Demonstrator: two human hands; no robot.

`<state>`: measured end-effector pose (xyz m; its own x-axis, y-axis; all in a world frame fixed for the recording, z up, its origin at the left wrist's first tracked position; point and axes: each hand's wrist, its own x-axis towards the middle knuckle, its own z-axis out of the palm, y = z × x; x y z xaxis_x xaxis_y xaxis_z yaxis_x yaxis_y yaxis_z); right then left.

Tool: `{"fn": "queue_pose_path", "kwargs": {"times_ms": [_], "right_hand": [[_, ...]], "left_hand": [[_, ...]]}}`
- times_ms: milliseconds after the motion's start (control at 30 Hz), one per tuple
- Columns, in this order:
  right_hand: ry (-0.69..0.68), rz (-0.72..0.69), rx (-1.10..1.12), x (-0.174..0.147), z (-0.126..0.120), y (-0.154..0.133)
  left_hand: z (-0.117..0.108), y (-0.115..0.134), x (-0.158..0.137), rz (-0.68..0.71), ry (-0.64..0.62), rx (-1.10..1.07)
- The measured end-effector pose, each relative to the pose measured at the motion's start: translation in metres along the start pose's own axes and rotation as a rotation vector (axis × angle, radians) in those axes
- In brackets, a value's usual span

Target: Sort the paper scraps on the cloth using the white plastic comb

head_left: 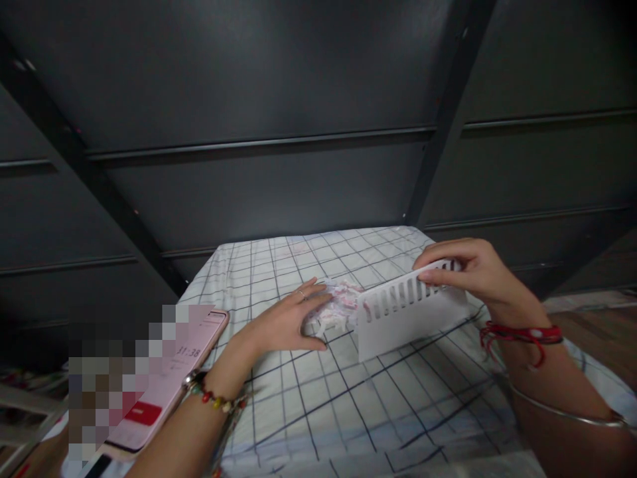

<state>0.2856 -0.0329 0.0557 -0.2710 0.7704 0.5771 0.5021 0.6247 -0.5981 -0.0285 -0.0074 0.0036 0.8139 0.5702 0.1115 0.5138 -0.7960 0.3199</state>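
My right hand (465,269) grips the top edge of a white slotted plastic panel (411,312) that stands on edge on a checked white cloth (338,405). My left hand (286,322) rests on the cloth just left of the panel, fingers touching a small crumpled heap of pink-and-white wrappers (336,305) that lies against the panel's left end. Beaded bracelets circle my left wrist; red cords and a thin metal bangle are on my right arm.
A pink phone (174,378) with a lit screen lies at the cloth's left edge, its lower left blurred out. Dark panelled walls and slanted dark beams (104,192) rise behind the cloth. Wooden floor shows at far right.
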Motion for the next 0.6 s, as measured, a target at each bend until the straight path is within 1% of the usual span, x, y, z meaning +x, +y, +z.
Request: {"fn": "queue_pose_path", "kwargs": {"times_ms": [133,300,467,600], "right_hand": [[0.078,0.023,-0.009,0.002,0.003,-0.001],[-0.008,0.027,0.01,0.002,0.005,-0.004],[0.02,0.02,0.043,0.004,0.007,-0.008],[-0.086,0.028,0.071,0.006,0.007,-0.011]], "left_hand": [[0.0,0.003,0.0,-0.007,-0.008,0.002],[0.001,0.003,0.0,0.007,0.012,-0.01],[0.001,0.003,0.0,0.015,0.027,-0.021],[0.001,0.003,0.0,0.023,0.022,-0.022]]}}
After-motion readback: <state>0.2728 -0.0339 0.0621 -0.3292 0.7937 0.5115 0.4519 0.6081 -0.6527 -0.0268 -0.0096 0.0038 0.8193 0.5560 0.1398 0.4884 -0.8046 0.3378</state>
